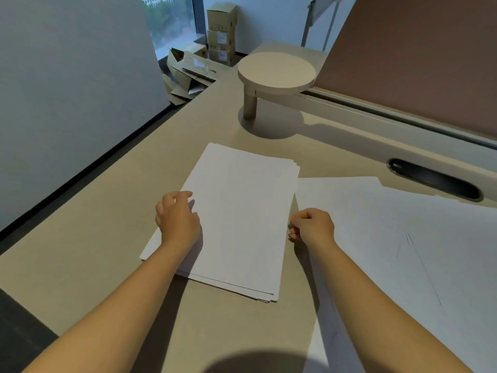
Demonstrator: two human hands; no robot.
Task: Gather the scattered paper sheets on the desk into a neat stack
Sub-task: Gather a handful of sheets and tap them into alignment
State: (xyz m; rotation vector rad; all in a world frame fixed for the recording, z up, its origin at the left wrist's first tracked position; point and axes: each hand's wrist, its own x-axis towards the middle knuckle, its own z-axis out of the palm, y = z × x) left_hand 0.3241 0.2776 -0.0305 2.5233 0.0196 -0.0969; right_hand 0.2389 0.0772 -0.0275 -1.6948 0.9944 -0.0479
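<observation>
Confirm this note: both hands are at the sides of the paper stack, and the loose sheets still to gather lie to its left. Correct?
Not quite. The head view shows the loose sheets lying to the right of the paper stack, not left. The left hand and right hand do flank it.

This is an office. A beige tabletop carries white paper sheets, with a brown divider panel, a dark cable slot and a round raised shelf beyond the fingers. Cardboard boxes stand stacked by a window farther off.
</observation>
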